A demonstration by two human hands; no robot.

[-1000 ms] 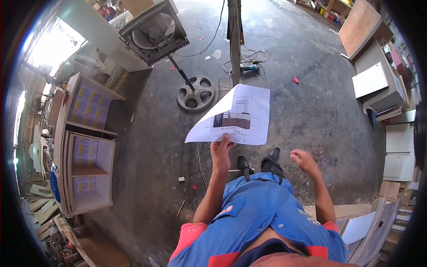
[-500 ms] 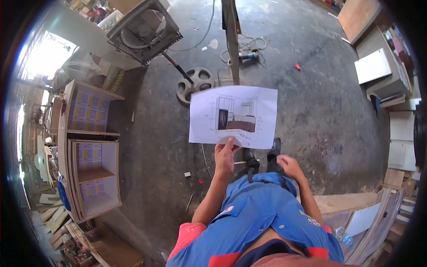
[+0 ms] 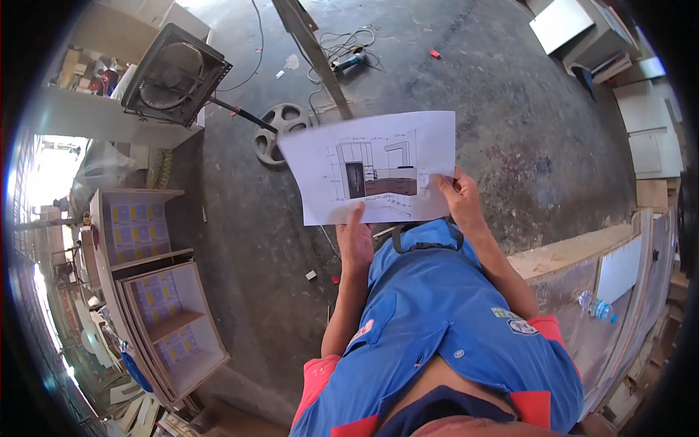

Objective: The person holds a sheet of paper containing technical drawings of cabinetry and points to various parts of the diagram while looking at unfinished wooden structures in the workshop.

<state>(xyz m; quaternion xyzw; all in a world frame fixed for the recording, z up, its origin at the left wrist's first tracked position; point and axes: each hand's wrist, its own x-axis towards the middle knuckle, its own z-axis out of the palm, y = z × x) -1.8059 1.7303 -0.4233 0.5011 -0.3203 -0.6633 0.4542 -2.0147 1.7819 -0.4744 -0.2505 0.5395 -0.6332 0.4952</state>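
Note:
A white paper sheet [image 3: 313, 175] is held up in front of me at waist height. Printed on it is a drawing of a kitchen with cabinets, a tall dark unit and dimension lines. My left hand [image 3: 355, 240] pinches its lower edge, thumb on top and fingers behind. At the right edge, my right hand [image 3: 460, 198] grips the sheet between thumb and fingers. The paper is slightly bowed and hides part of the floor and my feet.
A pedestal fan [image 3: 175, 76] with a round base stands ahead left. Beyond the paper lie a teal power tool [image 3: 351, 61] and cables, beside an upright post [image 3: 313, 51]. An open cabinet [image 3: 178, 320] stands left; boards and a plastic bottle [image 3: 597, 306] are at right.
My right hand has risen from my side and taken hold of the sheet's right edge. My left hand keeps its hold. The view has turned, shifting the surroundings.

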